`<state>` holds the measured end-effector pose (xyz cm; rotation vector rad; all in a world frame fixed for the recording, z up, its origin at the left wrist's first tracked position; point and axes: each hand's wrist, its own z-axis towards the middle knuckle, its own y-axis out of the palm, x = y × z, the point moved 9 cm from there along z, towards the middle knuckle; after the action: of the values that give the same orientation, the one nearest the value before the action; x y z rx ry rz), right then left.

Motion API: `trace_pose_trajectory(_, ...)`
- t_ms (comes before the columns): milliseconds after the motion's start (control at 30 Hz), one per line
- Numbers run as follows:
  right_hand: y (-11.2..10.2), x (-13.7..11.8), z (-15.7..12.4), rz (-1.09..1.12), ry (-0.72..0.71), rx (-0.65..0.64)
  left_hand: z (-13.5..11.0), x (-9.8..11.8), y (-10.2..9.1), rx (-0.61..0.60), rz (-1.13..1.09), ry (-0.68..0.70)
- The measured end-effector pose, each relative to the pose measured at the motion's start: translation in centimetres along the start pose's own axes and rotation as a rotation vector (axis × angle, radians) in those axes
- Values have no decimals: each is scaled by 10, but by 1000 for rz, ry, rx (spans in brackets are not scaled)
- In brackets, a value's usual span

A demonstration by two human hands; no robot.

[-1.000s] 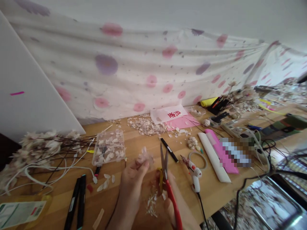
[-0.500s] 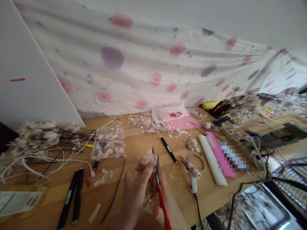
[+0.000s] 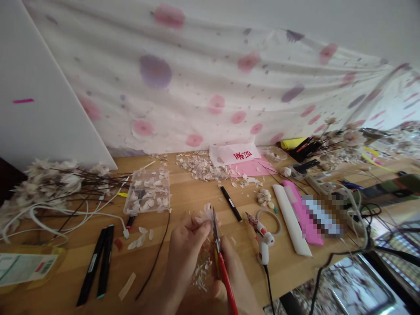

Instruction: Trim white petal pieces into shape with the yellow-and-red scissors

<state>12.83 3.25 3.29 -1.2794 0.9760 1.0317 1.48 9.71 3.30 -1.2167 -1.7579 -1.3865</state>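
Between the thumb and fingers of my left hand point(image 3: 187, 245) is a pale, thin petal point(image 3: 204, 213), pinched above the table. My right hand point(image 3: 232, 267) grips scissors point(image 3: 220, 258) with red and yellow handles. Their blades point up and away, right beside the petal, and look nearly closed. Small pale clippings point(image 3: 201, 273) lie on the wood below my hands. A dark thin stem point(image 3: 155, 258) rests to the left of my left hand, with a few loose petals point(image 3: 139, 239) farther left.
A white glue gun point(image 3: 264, 240) and a tape ring point(image 3: 274, 218) lie at right. A clear compartment box point(image 3: 147, 173) holds petals. Black markers point(image 3: 106, 262), white cables point(image 3: 82, 208) and dried flowers point(image 3: 49, 183) are at left. A petal pile point(image 3: 203, 168) lies at the back.
The scissor blades have come closer together and shifted slightly beside the petal. My left hand keeps its pinch. The view has shifted a little.
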Motion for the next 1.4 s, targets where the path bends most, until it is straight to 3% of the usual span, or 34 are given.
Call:
trace_pose_trajectory(233, -5, 14, -1, -57, 70, -28, 3, 7, 7, -40, 32, -35)
trace_pose_trajectory(700, -13, 28, -5, -102, 147, -48, 9, 28, 13, -260, 150, -30)
trace_pose_trajectory(1000, -21, 30, -5, -75, 162, -45, 9, 26, 13, -474, 143, -77)
trace_pose_trajectory(1233, -22, 34, -10, 43, 140, -37, 9, 26, 2, -383, 122, -57)
trace_pose_trajectory(1400, -23, 27, -16, 300, 134, 60, 5, 24, -10, -278, 229, -21)
